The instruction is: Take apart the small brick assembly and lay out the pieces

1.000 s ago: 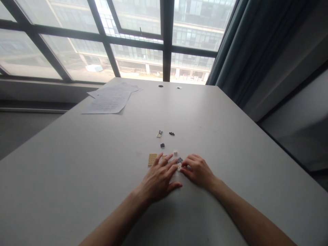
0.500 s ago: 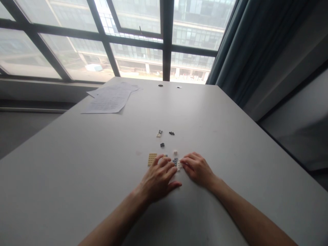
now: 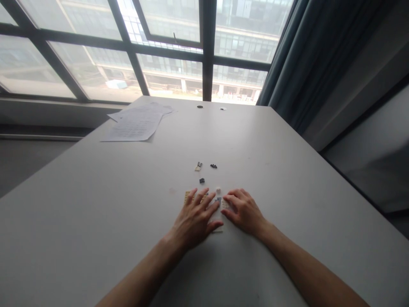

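Note:
My left hand (image 3: 196,217) is open, palm down, its fingers spread over several small building bricks and hiding part of them. Under its fingertips show a tan studded plate (image 3: 187,196) and, nearer the thumb, a blue-grey brick (image 3: 218,199). Beneath the thumb, a thin white edge (image 3: 217,231) is partly visible. My right hand (image 3: 241,209) has its thumb and fingers closed around a white studded brick (image 3: 224,204) on the table. Just beyond them lies a small white piece (image 3: 218,190).
Farther up the white table (image 3: 271,170) lie a dark grey brick (image 3: 202,181), a black piece (image 3: 213,166) and a cluster of white and grey bricks (image 3: 198,166). Printed papers (image 3: 134,125) rest at the far left, near the windows. A blue curtain (image 3: 290,72) hangs on the right.
My left hand's fingers have spread and reach further over the tan plate and blue-grey brick. My right thumb has moved left against the white brick. A thin white edge now shows under my left thumb.

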A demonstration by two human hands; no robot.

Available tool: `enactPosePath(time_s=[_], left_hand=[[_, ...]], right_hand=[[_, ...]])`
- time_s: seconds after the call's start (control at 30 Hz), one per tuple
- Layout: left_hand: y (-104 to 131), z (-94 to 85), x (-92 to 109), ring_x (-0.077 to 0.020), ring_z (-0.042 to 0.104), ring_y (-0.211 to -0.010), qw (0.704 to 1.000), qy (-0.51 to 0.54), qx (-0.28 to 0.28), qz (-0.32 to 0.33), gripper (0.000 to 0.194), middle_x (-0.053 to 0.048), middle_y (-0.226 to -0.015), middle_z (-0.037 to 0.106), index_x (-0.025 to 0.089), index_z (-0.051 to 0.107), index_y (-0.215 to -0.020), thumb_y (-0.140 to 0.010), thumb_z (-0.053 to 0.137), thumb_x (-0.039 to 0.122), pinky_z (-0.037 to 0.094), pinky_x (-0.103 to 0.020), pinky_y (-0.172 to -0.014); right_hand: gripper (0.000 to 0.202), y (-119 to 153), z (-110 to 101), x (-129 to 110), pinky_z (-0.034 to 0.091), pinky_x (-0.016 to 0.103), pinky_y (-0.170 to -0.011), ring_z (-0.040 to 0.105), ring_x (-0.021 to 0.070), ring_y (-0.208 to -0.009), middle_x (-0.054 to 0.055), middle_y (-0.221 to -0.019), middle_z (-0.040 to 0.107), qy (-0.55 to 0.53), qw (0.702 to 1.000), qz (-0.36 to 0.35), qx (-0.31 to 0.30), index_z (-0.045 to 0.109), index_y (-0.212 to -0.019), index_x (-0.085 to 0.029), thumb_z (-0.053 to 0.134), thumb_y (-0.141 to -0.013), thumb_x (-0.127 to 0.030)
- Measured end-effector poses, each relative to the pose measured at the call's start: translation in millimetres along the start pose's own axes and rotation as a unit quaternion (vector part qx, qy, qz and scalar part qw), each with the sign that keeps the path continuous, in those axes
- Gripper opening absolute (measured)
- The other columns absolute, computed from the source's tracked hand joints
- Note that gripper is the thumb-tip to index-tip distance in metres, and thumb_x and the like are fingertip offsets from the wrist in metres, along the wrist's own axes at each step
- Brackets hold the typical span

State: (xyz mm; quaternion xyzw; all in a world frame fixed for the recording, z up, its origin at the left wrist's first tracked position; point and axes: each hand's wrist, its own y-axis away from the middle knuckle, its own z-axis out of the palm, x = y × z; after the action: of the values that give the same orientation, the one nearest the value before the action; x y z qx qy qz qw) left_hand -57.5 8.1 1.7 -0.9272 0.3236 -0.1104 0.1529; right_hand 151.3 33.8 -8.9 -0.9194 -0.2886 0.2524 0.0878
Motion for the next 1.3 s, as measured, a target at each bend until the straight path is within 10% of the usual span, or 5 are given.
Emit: enactPosePath(time_s=[1.3], left_hand=[[2, 0.1, 0, -0.0318, 0.046, -0.121, 1.000, -0.002, 0.023, 0.000, 0.035, -0.009, -0.119, 0.061, 0.020, 0.064, -0.106, -0.089, 0.052, 0.048, 0.026, -0.053, -0.107]], right_hand=[[0.027, -3, -1, 16, 0.045, 0.038, -0.090, 0.053, 0.0224, -0.096, 0.006, -0.101, 0.060, -0.040, 0.999, 0.010, -0.025, 0.064, -0.107, -0.022, 0.067, -0.082, -0.031]])
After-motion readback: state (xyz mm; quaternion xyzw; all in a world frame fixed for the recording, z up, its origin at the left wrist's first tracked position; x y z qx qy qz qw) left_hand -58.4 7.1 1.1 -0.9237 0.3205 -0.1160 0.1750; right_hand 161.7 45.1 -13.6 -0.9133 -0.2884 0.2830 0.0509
